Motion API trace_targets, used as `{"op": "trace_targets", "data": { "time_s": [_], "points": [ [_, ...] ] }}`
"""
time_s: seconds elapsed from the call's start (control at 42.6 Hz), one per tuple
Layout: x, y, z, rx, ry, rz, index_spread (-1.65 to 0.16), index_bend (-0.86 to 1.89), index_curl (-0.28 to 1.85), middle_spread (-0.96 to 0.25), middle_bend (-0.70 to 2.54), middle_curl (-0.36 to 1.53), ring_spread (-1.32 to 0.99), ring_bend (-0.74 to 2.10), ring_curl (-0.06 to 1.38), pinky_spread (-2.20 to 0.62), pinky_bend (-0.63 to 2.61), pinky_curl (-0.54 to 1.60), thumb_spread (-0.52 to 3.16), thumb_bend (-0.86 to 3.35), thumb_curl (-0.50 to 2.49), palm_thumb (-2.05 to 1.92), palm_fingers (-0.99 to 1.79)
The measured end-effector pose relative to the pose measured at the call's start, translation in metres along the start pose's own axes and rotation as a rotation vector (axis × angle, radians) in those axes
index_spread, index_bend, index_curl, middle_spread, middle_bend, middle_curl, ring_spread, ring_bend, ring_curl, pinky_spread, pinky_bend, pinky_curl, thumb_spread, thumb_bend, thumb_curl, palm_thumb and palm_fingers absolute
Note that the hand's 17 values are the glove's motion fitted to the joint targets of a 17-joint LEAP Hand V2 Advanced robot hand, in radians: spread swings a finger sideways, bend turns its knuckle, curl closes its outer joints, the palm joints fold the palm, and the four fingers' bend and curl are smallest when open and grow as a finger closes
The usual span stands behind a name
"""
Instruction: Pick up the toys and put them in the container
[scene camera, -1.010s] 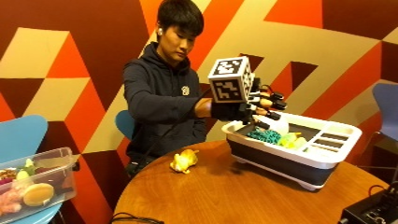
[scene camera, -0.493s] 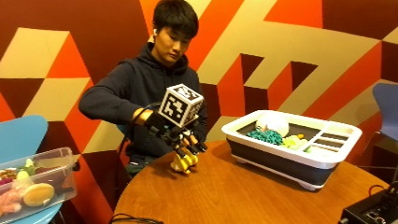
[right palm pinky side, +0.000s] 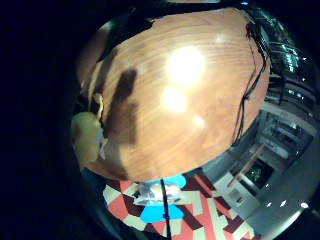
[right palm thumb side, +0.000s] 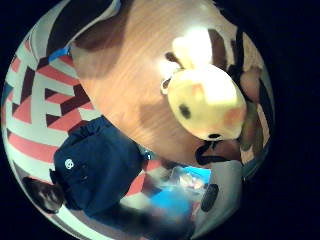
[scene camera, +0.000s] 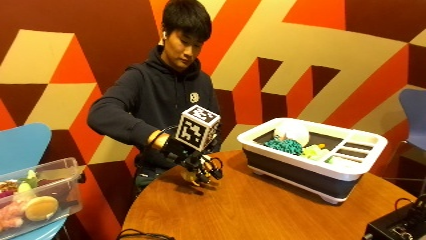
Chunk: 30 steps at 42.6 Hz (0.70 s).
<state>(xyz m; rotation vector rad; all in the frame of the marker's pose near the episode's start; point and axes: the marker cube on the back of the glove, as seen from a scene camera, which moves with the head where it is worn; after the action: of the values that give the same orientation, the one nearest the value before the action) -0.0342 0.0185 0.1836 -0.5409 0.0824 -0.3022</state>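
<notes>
Wooden table (scene camera: 266, 210), hand (scene camera: 198, 167) curled around yellow toy (right palm thumb side: 205, 102), face visible only thumb-side

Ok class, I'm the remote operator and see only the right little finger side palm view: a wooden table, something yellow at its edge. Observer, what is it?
Observer: A yellow plush toy; the thumb side palm view shows it close to the palm.
Operator: Is the hand gripping it?
Observer: Yes, in the outside view the gloved right hand has its fingers curled round it.
Operator: Where is the container?
Observer: The container stands farther along the table, apart from the hand, with a teal toy inside.
</notes>
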Motion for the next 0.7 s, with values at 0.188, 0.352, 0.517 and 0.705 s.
{"op": "trace_targets", "data": {
  "time_s": [0.188, 0.352, 0.517, 0.705],
  "points": [
    [-0.003, -0.003, -0.052, 0.211, -0.194, 0.018, -0.21, 1.16, 0.64, -0.12, 0.52, 0.34, -0.09, 0.13, 0.05, 0.00, 0.49, 0.28, 1.28, 0.12, 0.51, 0.78, 0.14],
    [-0.008, -0.007, -0.124, 0.414, -0.330, 0.002, -0.17, 1.15, 0.67, -0.17, 0.63, 0.39, -0.14, 0.15, 0.05, 0.00, 0.52, 0.30, 1.23, 0.11, 0.56, 0.80, 0.13],
    [-0.025, -0.027, -0.181, 0.598, -0.484, -0.022, -0.14, 1.13, 0.70, -0.20, 0.69, 0.43, -0.18, 0.16, 0.06, 0.01, 0.56, 0.32, 1.20, 0.11, 0.59, 0.82, 0.13],
    [-0.065, -0.075, -0.212, 0.737, -0.710, -0.088, -0.13, 1.12, 0.71, -0.23, 0.72, 0.45, -0.21, 0.18, 0.08, 0.01, 0.56, 0.32, 1.18, 0.10, 0.63, 0.83, 0.14]
  ]
}}
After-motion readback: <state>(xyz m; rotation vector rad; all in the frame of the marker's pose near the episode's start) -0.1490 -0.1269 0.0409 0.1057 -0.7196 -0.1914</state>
